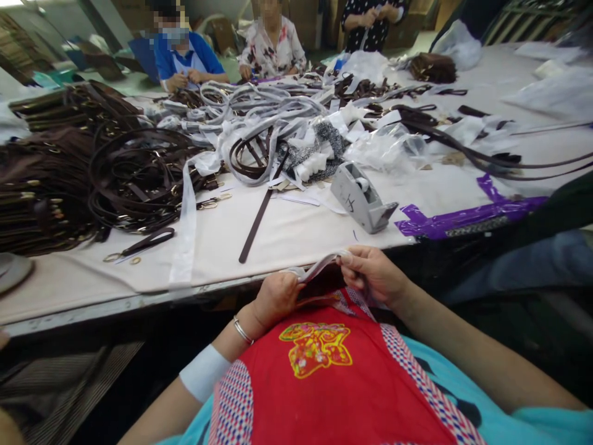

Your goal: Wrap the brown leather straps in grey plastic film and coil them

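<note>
My left hand (278,298) and my right hand (373,272) are both closed on a strap wrapped in pale grey material (320,266). The strap bows upward between them, over my lap at the table's near edge. My right thumb and fingers pinch its right end. The fingers of my left hand curl around the other part, and what lies under them is hidden. Below the hands is a red apron (319,395) with a yellow-edged print. Just beyond them on the table lies a flat dark brown strap (257,225).
A grey tape dispenser (361,196) stands beyond my right hand. Purple tape (463,219) covers the table edge at right. Brown straps (139,167) with metal clasps are heaped at left, grey-wrapped straps (259,102) mid-table. Several people (273,43) work across the table.
</note>
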Available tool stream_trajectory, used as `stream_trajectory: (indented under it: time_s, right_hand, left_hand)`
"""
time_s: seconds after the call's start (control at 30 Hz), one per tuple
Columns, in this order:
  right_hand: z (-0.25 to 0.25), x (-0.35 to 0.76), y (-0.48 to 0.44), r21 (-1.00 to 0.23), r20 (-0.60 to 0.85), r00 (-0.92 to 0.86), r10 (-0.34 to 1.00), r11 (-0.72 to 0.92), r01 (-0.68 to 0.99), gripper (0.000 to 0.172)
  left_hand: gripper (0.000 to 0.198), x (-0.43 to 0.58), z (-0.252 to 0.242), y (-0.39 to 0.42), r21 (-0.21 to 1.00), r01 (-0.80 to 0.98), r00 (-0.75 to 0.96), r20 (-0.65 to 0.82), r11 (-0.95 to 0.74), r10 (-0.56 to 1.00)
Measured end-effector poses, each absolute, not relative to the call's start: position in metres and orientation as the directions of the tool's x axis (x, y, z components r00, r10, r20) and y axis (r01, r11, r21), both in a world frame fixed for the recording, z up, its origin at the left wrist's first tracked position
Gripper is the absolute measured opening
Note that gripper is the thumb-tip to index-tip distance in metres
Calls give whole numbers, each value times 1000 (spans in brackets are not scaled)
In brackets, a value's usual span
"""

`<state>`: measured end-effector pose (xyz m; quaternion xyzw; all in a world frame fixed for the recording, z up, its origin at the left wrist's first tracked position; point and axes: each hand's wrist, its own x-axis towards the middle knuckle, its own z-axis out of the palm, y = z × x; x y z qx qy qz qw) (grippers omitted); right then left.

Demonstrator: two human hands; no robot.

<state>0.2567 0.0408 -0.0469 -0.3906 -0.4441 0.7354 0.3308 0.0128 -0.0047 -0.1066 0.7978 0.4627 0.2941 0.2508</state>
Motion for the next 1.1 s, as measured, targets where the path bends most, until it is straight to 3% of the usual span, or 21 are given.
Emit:
stream_trajectory:
  time_s: [0.07, 0.13, 0.2, 0.27, 0.33, 0.4, 0.47, 0.53, 0.63, 0.73, 0.8, 0.87, 0.97, 1.03, 1.1]
  right_hand:
    - [-50, 264, 54, -980, -171, -379, 909, -118, 160, 31]
    - [-58, 268, 63, -880, 30, -412, 911, 220, 421, 25]
    - [-68, 266, 65, -755, 128, -559, 819, 446, 480, 26]
    - [-78, 256, 57, -796, 77, -656, 750, 443, 413, 36]
    - [-86, 244, 44, -895, 12, -641, 768, 294, 336, 44]
    - [-91, 232, 32, -925, 69, -567, 821, 265, 271, 42]
    - [-92, 225, 24, -868, 244, -534, 810, 428, 251, 36]
    - [-90, 222, 23, -751, 362, -582, 728, 598, 280, 37]
    - [-85, 218, 26, -671, 350, -669, 655, 674, 309, 24]
    - [-78, 214, 25, -838, 187, -773, 607, 509, 196, 32]
    - [-74, 213, 21, -977, 24, -840, 541, 190, 95, 38]
    - [-69, 214, 18, -985, -88, -883, 461, -171, 9, 38]
    - [-62, 222, 16, -861, -122, -879, 460, -490, -137, 39]
    - [-57, 229, 19, -792, -111, -807, 580, -542, -281, 37]
    - [-52, 236, 27, -759, -108, -688, 718, -506, -409, 34]
  left_hand:
    - [26, 13, -97, -10, 733, 537, 433, 185, -417, 882]
    - [30, 15, -83, -14, 869, 403, 525, 38, -288, 850]
    - [35, 18, -67, -18, 982, 187, 617, -122, 5, 778]
    - [38, 22, -52, -18, 954, -86, 631, -170, 286, 757]
    - [35, 26, -39, -14, 823, -392, 544, -153, 411, 825]
    - [31, 27, -29, -7, 681, -621, 399, -153, 389, 904]
    - [26, 25, -20, 4, 586, -738, 275, -189, 333, 943]
    - [23, 21, -14, 15, 555, -786, 180, -217, 273, 960]
    - [22, 17, -13, 31, 562, -817, 15, -202, 129, 979]
    - [21, 18, -21, 43, 669, -738, -210, -108, -85, 972]
    - [25, 20, -29, 45, 812, -538, -373, 13, -227, 928]
    - [30, 22, -40, 43, 932, -203, -454, 181, -299, 872]
    - [24, 21, -58, 32, 901, 287, -252, 397, -324, 882]
    - [19, 19, -71, 25, 798, 470, 23, 416, -377, 909]
    - [13, 18, -82, 17, 722, 544, 255, 343, -427, 904]
